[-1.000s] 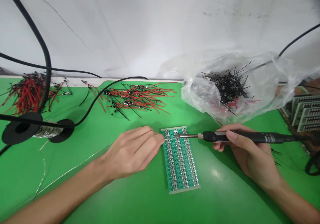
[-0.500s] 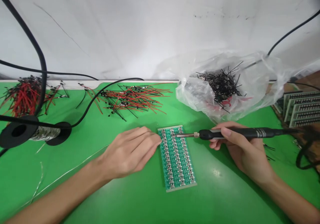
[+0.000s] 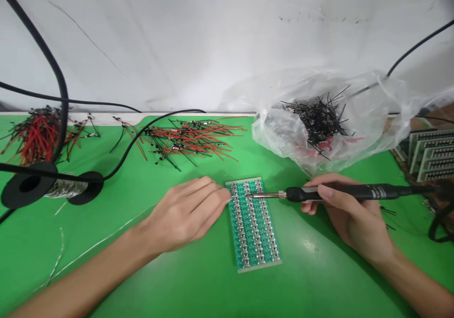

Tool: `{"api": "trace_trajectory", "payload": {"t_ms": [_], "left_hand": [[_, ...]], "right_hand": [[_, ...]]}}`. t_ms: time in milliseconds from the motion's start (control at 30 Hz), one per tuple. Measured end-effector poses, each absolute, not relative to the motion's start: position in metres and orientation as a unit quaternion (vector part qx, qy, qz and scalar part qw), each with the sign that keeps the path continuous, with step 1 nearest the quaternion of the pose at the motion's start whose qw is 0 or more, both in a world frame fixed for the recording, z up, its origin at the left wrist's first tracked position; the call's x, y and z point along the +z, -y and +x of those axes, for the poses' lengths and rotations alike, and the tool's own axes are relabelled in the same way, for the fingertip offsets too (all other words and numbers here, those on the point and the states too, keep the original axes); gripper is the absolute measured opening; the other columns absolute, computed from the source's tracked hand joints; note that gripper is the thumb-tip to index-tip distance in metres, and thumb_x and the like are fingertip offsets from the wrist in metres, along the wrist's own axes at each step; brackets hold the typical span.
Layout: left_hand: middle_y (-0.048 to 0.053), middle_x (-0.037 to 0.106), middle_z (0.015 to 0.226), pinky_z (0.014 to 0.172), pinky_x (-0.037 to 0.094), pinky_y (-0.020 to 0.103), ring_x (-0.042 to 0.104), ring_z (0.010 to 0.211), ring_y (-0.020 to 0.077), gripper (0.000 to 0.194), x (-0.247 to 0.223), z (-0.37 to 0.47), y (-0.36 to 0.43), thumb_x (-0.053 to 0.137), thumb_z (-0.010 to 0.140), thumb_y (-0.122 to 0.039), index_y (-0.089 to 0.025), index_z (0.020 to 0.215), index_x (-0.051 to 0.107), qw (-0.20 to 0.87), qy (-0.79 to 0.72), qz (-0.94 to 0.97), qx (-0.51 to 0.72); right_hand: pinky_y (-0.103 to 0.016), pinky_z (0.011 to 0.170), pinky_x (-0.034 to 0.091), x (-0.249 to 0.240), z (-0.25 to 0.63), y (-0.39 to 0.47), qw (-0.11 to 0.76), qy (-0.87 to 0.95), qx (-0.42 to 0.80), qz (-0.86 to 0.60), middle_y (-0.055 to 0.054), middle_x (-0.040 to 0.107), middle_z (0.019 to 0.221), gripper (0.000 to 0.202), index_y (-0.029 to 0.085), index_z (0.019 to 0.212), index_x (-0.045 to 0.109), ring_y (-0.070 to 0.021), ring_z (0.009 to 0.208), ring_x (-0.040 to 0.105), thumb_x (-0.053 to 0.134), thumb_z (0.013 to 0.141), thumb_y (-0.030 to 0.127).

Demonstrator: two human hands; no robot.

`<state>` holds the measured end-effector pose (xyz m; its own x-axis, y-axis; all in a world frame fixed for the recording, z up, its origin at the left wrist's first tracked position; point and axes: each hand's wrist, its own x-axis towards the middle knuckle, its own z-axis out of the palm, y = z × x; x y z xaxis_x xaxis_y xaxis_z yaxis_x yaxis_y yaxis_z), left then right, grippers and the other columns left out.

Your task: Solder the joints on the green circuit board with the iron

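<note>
A green circuit board [image 3: 252, 233] with three rows of soldered silver parts lies flat on the green table. My right hand [image 3: 349, 214] is closed around a soldering iron [image 3: 340, 192], held nearly level. Its metal tip is at the upper part of the board, by the middle row. My left hand [image 3: 193, 211] pinches the end of a thin solder wire [image 3: 117, 232] at the board's upper left edge. The wire runs back under my left wrist toward the lower left. My left fingertips hide where it is gripped.
A solder spool [image 3: 67, 185] lies at left beneath black cables [image 3: 124, 152]. Red and black wire leads [image 3: 191, 140] lie behind, with another pile [image 3: 39, 136] at far left. A plastic bag [image 3: 273, 131] holds black leads; more boards [image 3: 438, 154] stand at far right.
The iron's tip has shifted slightly down along the board. The solder stretch visible between my left fingers and the tip is shorter now. The whole view has moved a little.
</note>
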<state>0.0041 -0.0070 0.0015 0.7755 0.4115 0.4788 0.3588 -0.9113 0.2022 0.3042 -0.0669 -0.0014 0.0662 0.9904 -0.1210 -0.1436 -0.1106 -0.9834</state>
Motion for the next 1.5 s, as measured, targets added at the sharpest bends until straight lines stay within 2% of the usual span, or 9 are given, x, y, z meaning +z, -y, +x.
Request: {"api": "trace_trajectory", "payload": {"t_ms": [700,1333,1500], "left_hand": [[0.007,0.068,0.084,0.070,0.056,0.031,0.062,0.077,0.0171,0.009,0.0020,0.0078,0.0061,0.056,0.096,-0.012,-0.009,0.104,0.060,0.014,-0.207,0.948,0.240],[0.008,0.067,0.091,0.071,0.053,0.032,0.059,0.081,0.0183,0.023,-0.0003,0.0034,0.0056,0.059,0.093,-0.009,-0.008,0.116,0.059,0.034,-0.203,0.952,0.227],[0.006,0.068,0.090,0.072,0.052,0.029,0.061,0.080,0.0162,0.019,-0.0024,0.0027,0.0064,0.057,0.095,-0.008,-0.009,0.114,0.059,0.034,-0.222,0.942,0.250]], "right_hand": [[-0.024,0.051,0.058,0.0004,0.3000,0.0672,0.526,0.397,0.538,-0.526,-0.004,0.078,0.066,0.010,0.021,0.086,0.081,-0.0170,0.055,0.071,0.074,0.083,0.029],[-0.024,0.051,0.060,-0.0017,0.3033,0.0662,0.524,0.395,0.545,-0.522,-0.004,0.078,0.068,0.010,0.021,0.085,0.081,-0.0164,0.055,0.071,0.074,0.084,0.029],[-0.023,0.051,0.060,-0.0023,0.3026,0.0653,0.528,0.397,0.549,-0.512,-0.004,0.078,0.067,0.011,0.021,0.086,0.081,-0.0160,0.055,0.072,0.073,0.086,0.028]]}}
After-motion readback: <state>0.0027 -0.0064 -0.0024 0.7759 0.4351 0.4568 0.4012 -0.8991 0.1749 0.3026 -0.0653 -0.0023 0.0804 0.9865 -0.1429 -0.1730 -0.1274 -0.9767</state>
